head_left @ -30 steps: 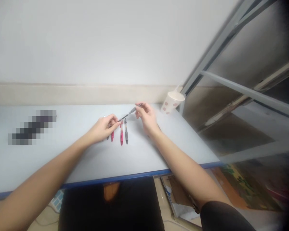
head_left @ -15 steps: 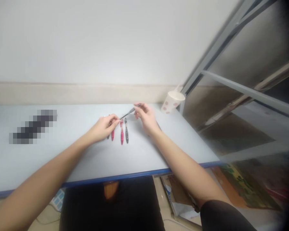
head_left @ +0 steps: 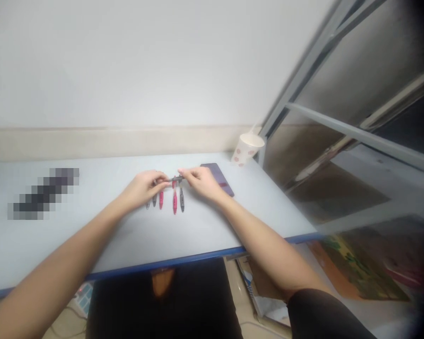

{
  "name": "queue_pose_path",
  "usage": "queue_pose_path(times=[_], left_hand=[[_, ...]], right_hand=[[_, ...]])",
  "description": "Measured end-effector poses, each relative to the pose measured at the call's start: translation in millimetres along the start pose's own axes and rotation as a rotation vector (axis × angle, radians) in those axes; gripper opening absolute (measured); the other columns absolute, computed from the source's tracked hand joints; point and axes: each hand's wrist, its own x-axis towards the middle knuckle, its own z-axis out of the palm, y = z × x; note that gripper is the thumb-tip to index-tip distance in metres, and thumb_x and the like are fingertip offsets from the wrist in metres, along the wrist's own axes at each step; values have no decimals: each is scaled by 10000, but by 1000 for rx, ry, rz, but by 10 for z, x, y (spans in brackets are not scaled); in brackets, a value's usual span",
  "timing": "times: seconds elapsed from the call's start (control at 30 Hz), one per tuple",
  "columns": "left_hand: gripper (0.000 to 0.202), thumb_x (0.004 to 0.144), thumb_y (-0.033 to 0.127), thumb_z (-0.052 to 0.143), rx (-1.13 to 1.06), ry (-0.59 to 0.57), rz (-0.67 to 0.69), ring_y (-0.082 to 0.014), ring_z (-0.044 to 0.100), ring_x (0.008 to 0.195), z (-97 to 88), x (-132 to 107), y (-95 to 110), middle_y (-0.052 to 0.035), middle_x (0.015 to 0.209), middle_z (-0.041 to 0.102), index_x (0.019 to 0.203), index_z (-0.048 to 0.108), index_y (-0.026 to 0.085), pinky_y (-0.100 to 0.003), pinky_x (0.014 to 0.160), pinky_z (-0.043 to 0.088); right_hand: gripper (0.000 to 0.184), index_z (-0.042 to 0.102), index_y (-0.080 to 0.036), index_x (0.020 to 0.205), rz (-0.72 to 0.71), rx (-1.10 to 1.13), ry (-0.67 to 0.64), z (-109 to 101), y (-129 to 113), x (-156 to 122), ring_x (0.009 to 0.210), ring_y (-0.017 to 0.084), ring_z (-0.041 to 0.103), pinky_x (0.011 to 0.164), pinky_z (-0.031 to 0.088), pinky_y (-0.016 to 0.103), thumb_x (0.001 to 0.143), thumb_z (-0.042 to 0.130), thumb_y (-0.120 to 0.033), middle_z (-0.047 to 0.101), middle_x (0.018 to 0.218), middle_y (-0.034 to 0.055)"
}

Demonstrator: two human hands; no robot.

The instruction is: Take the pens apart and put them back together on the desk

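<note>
Grey, slim and smooth-looking, a slender pen [head_left: 175,179] sits slantwise just above the row of other pens, level with the person's knuckles. The left hand [head_left: 145,189] pinches its left end between thumb and fingers; the right hand [head_left: 202,182] grips the other end the same way, fingers curled.

Below lie a pink pen [head_left: 175,203] and a grey-barrelled pen [head_left: 182,202], both tapered, with clear upper parts, side by side but apart. Another pink pen [head_left: 161,201] and a dark pen [head_left: 154,201] poke out from beneath the left hand, their upper parts hidden.

The tabletop [head_left: 155,238] is pale, flat and matte, ending in a straight blue front edge [head_left: 169,260]; the hands have room between the pens and that edge, and a wide stretch to the left, as far as a pixelated dark shape [head_left: 44,193]. On the right, room is tighter: a flat dark slab [head_left: 217,178] with rounded corners lies just beyond the right hand, and a tapered white cup [head_left: 247,148] with reddish spots stands near the metal frame [head_left: 282,110].
</note>
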Motion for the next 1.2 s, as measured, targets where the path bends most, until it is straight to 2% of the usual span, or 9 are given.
queue_pose_path(times=[0.2,0.27,0.37,0.5,0.63,0.8,0.93,1.1,1.2], left_hand=[[296,1000,455,596,118,61,32,-250,699,914,22,7,-94,-82,992,777,1019,750,203,-397,865,524],[301,996,463,605,77,60,31,-247,716,924,23,6,-105,-84,1019,787,1025,753,202,-383,851,535],[318,992,485,620,34,62,40,-246,736,937,18,4,-107,-87,1043,800,1026,764,204,-362,819,547],[325,1007,480,605,68,86,62,-249,746,948,8,3,-118,-88,1053,809,1042,788,214,-367,838,555],[337,1022,482,601,54,74,166,-211,736,822,11,3,-152,-68,947,811,1018,817,223,-334,801,556],[364,1047,476,559,88,86,157,-202,739,803,10,1,-154,-60,921,810,1029,821,224,-309,761,550],[379,1049,487,541,98,41,169,-205,743,824,6,-5,-114,-57,951,820,1041,819,230,-315,802,558],[404,1050,508,520,93,24,101,-200,727,787,14,-11,-117,-50,922,811,1040,815,231,-310,768,549],[405,1048,523,521,82,-5,96,-210,742,826,20,-17,-148,-44,947,820,1012,816,249,-312,792,559]], right_hand=[[448,626,-227,1214,-108,76,-117,-100,15,27,776,149,582,734,451,288,858,781,-449,680,1053,40],[304,673,-204,1057,-116,21,-140,-104,25,33,770,159,588,744,445,300,906,721,-463,691,983,43],[503,607,-189,722,-49,-136,-135,-88,24,23,675,163,549,731,405,325,1047,475,-549,625,703,21],[342,670,-197,1019,-90,-85,-131,-110,-1,11,740,164,578,720,411,294,919,711,-522,676,839,11],[510,621,-180,713,16,-133,-236,-167,-5,23,624,150,531,694,405,305,1027,513,-568,616,659,19],[370,694,-189,1039,-104,-70,-179,-162,9,27,689,152,543,695,395,284,946,674,-547,643,769,-4],[530,634,-178,741,-39,-165,-180,-136,20,28,623,153,524,702,386,310,1062,447,-556,594,643,9],[293,695,-200,1046,-139,-99,-237,-151,66,41,708,155,546,693,384,283,961,672,-479,648,792,-4],[390,676,-188,872,-144,-117,-273,-154,59,33,646,144,523,691,384,289,1048,511,-495,613,692,-10]])
